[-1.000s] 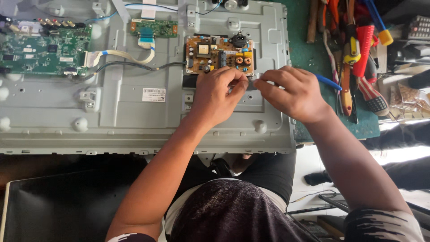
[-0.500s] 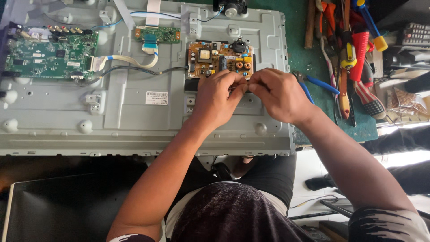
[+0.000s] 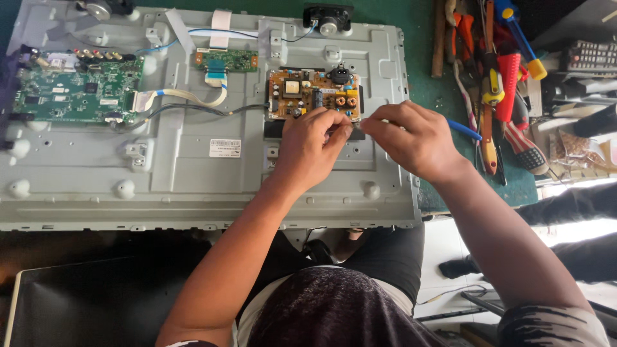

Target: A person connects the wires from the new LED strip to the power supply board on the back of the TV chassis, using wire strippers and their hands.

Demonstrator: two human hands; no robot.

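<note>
While both forearms reach up from below, the left hand (image 3: 312, 151) and right hand (image 3: 411, 138) meet at the lower edge of the orange circuit board (image 3: 313, 95), which sits on the grey metal back panel (image 3: 193, 173). Left fingers curl shut, pinching something too small to tell. Right fingers close around a blue-handled tool (image 3: 464, 130). A green circuit board (image 3: 77, 90) lies well apart, with hand tools (image 3: 498, 83) on the counter.

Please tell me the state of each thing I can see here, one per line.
Left hand: fingers pinched at the orange board's lower edge.
Right hand: holds a blue tool.
Orange board: mounted on panel, wired.
Green board: mounted, cables plugged.
Metal panel: lies flat, back exposed.
Tools: piled at right.
</note>
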